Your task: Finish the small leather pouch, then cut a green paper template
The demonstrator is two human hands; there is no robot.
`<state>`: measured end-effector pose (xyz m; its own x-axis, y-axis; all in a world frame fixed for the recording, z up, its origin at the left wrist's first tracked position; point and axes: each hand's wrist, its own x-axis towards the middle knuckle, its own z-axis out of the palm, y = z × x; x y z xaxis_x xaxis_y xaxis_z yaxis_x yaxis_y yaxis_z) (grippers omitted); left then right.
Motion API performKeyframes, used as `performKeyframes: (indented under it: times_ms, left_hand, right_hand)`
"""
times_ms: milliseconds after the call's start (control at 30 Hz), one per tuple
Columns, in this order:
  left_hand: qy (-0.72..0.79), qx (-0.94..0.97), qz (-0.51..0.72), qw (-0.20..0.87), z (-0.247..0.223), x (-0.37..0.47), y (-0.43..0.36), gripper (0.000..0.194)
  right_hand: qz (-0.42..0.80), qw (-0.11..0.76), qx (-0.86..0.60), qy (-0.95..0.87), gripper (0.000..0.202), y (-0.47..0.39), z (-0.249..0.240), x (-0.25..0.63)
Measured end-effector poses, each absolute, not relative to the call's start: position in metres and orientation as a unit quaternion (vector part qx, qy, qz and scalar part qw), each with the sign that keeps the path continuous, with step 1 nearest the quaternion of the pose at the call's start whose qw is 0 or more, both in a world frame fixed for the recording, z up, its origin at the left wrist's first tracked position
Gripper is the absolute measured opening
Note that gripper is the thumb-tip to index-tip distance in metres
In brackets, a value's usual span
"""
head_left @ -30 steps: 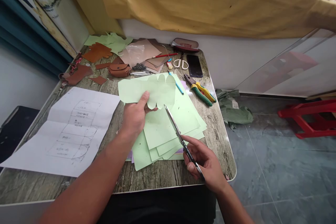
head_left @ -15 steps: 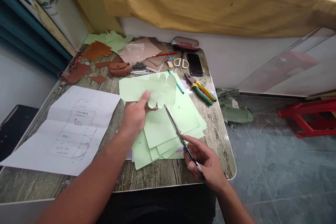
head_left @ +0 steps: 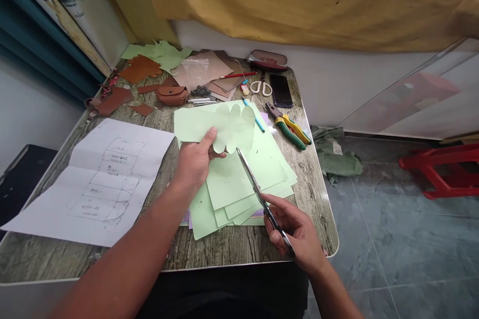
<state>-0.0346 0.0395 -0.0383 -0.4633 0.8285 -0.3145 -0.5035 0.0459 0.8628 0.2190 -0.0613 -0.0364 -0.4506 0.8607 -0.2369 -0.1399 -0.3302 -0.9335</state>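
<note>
My left hand [head_left: 194, 159] grips a pale green paper cutout [head_left: 198, 124] with scalloped lobes along its right part, thumb on top and fingers underneath. Below it lies a stack of green paper sheets [head_left: 247, 179]. In my right hand [head_left: 294, 229] is a pair of scissors [head_left: 252, 182], its blades looking closed and pointing up and left. The blade tip is at the lower edge of the cutout, close to a notch between lobes; whether it touches the paper I cannot tell. My right fingers wrap the handles, which are partly hidden.
Left on the table lies a white sheet with a drawn pattern [head_left: 108, 179]. Farther back are a brown leather pouch [head_left: 171, 95], leather scraps [head_left: 140, 69], white-handled scissors [head_left: 261, 88], a phone [head_left: 281, 90] and pliers [head_left: 288, 127]. A blue pen [head_left: 254, 117] rests on the stack.
The whole view has shifted slightly, so everything appears a little to the right. My hands, the cutout and the scissors keep nearly the same positions relative to each other.
</note>
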Motion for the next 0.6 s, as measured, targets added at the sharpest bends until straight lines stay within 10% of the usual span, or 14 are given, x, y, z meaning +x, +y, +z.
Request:
performKeyframes:
  times_ms: [600]
  left_hand:
    - [0.528,0.165,0.662,0.505,-0.0402,-0.0348,0.0392,0.039]
  right_hand:
    - [0.715,0.338,-0.403,-0.460,0.060,-0.0615,-0.0364,0.2199]
